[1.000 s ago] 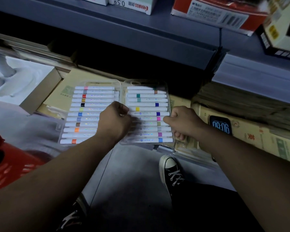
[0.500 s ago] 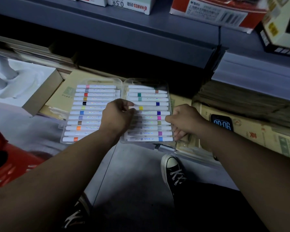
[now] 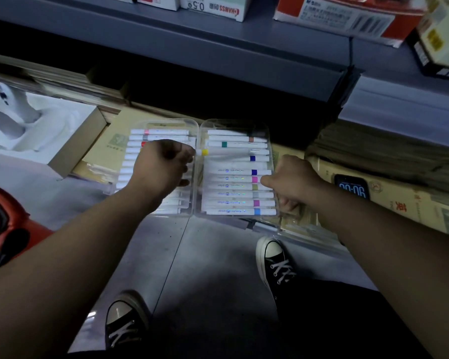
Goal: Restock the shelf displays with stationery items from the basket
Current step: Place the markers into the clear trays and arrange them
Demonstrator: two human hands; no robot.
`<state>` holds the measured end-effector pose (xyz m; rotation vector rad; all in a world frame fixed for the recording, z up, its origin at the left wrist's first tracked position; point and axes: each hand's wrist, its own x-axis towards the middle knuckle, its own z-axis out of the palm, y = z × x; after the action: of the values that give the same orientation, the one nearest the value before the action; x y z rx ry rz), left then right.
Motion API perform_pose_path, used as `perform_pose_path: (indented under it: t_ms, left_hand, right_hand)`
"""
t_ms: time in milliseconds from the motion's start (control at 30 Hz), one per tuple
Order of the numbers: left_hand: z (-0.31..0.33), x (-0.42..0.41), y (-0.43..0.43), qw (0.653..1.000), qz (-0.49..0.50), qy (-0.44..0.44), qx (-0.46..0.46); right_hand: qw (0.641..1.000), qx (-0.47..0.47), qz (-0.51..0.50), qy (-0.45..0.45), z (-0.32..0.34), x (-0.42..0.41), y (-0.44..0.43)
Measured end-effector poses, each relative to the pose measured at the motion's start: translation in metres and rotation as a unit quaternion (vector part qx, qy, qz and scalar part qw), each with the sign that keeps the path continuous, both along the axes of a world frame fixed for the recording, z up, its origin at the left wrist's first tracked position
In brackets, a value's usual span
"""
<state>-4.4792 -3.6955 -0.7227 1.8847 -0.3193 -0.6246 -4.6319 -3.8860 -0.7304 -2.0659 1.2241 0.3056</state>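
- Case (image 3: 166, 122): clear plastic, open flat with both halves up. It sits on a tan carton (image 3: 119, 136) below the grey shelf (image 3: 218, 47), and its near edge hangs past the carton over the floor (image 3: 192, 255).
- Markers (image 3: 239, 203): white, with coloured bands, lying in rows across both halves.
- Left hand (image 3: 161, 169): fingers curled, pinching the end of the yellow marker (image 3: 228, 152). That marker lies slightly skewed across the upper rows of the right half, and its yellow band is just right of the hinge.
- Right hand (image 3: 293, 182): grips the case's right edge, thumb on top and fingers curled under.
- Blocked: the left hand and wrist cover the middle rows of the left half. The right hand's fingers are mostly hidden under the case.
- The shelf overhangs the case; the gap behind the case is dark and nothing in it can be made out.
- Basket (image 3: 0, 224): red, at the left edge on the floor and only partly in frame. Its contents can't be seen.
- Left of the case: an open box with a white moulded insert (image 3: 24, 125).
- Right of the case: a long tan carton with a dark timer (image 3: 351, 189) on it, and stacked brown paper (image 3: 373, 151) behind.
- On the shelf: a "0.5" box (image 3: 213, 6) and a red-and-white box (image 3: 347, 14).
- Two black sneakers on the floor, one (image 3: 272, 263) just below the case and the other (image 3: 125, 325) nearer the camera.
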Motion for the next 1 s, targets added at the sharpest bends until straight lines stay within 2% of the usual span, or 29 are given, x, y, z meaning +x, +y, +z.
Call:
perform_pose_path:
  t_ms: [67, 100, 200, 300, 433, 500, 600, 700, 800, 900, 1000]
  left_hand:
    - [-0.001, -0.001, 0.008, 1.0, -0.02, 0.004, 0.009]
    - [-0.002, -0.002, 0.011, 0.999, -0.029, 0.004, 0.012]
    - [-0.001, -0.003, 0.016, 0.998, -0.056, 0.011, 0.012]
    - [0.001, -0.007, 0.016, 0.998, -0.054, 0.039, -0.009]
    - [0.006, -0.012, 0.012, 0.996, -0.024, 0.066, -0.053]
    - [0.007, -0.013, 0.009, 0.993, -0.018, 0.093, -0.065]
    - [0.003, -0.013, 0.01, 0.993, -0.094, 0.063, -0.027]
    - [-0.007, -0.017, 0.009, 0.987, -0.155, 0.029, 0.015]
    - [-0.008, -0.021, 0.002, 0.989, -0.146, -0.009, 0.007]
    - [-0.011, -0.016, -0.006, 0.986, -0.132, -0.094, 0.029]
    - [-0.015, -0.011, -0.014, 0.974, -0.123, -0.169, 0.089]
  right_hand:
    - [0.987, -0.128, 0.093, -0.028, 0.004, 0.003, 0.001]
    - [0.976, -0.157, 0.133, -0.073, 0.007, 0.006, 0.003]
    - [0.956, -0.115, 0.204, -0.178, 0.017, 0.015, 0.014]
    - [0.948, -0.057, 0.261, -0.173, 0.018, 0.023, 0.026]
    - [0.95, -0.041, 0.274, -0.146, 0.016, 0.028, 0.034]
    - [0.957, -0.025, 0.237, -0.166, 0.014, 0.03, 0.036]
    - [0.962, 0.097, 0.101, -0.233, 0.012, 0.032, 0.038]
    - [0.937, 0.224, -0.015, -0.27, 0.012, 0.03, 0.042]
    - [0.91, 0.298, -0.083, -0.276, 0.014, 0.028, 0.043]
    - [0.888, 0.324, -0.158, -0.287, 0.015, 0.03, 0.036]
    - [0.871, 0.281, -0.24, -0.325, 0.007, 0.028, 0.015]
